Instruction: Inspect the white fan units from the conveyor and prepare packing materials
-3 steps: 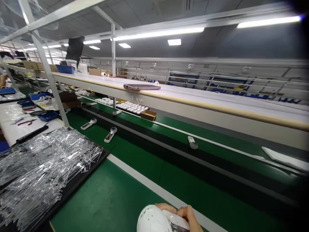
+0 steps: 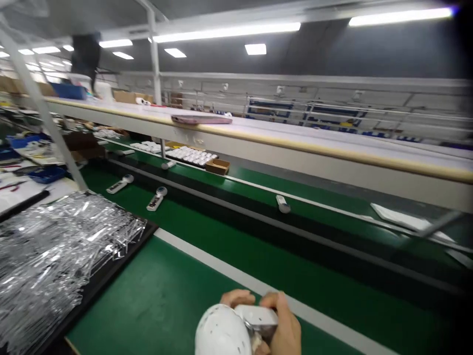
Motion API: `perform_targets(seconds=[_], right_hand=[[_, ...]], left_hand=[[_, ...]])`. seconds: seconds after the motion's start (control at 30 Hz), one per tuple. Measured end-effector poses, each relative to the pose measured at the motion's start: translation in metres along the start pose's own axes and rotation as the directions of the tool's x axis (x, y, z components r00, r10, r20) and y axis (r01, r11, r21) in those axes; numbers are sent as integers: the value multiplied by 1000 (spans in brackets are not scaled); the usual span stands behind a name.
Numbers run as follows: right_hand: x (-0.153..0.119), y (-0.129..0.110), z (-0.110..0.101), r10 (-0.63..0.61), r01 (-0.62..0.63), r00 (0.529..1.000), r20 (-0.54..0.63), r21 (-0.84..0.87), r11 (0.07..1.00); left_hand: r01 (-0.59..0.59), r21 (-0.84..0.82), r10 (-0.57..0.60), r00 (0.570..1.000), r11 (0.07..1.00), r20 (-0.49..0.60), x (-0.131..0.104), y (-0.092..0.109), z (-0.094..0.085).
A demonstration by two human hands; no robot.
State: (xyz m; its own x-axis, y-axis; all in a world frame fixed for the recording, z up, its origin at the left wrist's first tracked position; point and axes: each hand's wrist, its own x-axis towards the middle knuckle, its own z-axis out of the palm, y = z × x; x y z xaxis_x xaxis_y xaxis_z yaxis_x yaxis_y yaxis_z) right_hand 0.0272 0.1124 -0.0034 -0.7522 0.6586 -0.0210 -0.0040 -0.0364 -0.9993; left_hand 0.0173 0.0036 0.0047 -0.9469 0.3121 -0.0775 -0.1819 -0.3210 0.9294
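- So, where's the white handheld unit (image 2: 222, 331)?
- Bottom of head view, right of center, in both hands. Round domed head toward the left, handle pointing right. Lower part cut off by the frame edge.
- Fingers?
- Right hand (image 2: 286, 325) bent around the handle's end, closed on it, no gap I can see. Left hand (image 2: 236, 297) shows only as fingers curled over the far side, where head meets handle; rest is hidden behind the unit. Some blur, so exact contact points unclear.
- Touching the bench?
- Can't tell. Green bench top (image 2: 148, 296) shows left of it, white strip (image 2: 207, 261) runs diagonally just beyond.
- Left side?
- Black tray (image 2: 107, 270), heaped with clear plastic pieces (image 2: 59, 246). Well apart from both hands.
- Past the strip?
- Green belt (image 2: 207, 235). Nearer open unit (image 2: 157, 199) and farther open unit (image 2: 120, 184) lie on it, innards showing. One more, round-headed unit (image 2: 283, 203), sits across the grey rail (image 2: 221, 200).
- Farther back?
- Small cardboard box (image 2: 218, 166) beside rows of white parts (image 2: 192, 156). Above those, phone (image 2: 201, 120) flat at the shelf (image 2: 295, 138) edge.
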Motion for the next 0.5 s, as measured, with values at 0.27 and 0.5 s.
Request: perform_targets(seconds=[0.27, 0.5], right_hand=[[-10, -13, 1, -157, 156, 988, -9, 148, 977], [13, 54, -16, 110, -100, 993, 51, -165, 981]], left_hand=[[-102, 241, 109, 994, 965, -15, -24, 6, 2], [299, 195, -282, 953, 934, -111, 46, -28, -17]])
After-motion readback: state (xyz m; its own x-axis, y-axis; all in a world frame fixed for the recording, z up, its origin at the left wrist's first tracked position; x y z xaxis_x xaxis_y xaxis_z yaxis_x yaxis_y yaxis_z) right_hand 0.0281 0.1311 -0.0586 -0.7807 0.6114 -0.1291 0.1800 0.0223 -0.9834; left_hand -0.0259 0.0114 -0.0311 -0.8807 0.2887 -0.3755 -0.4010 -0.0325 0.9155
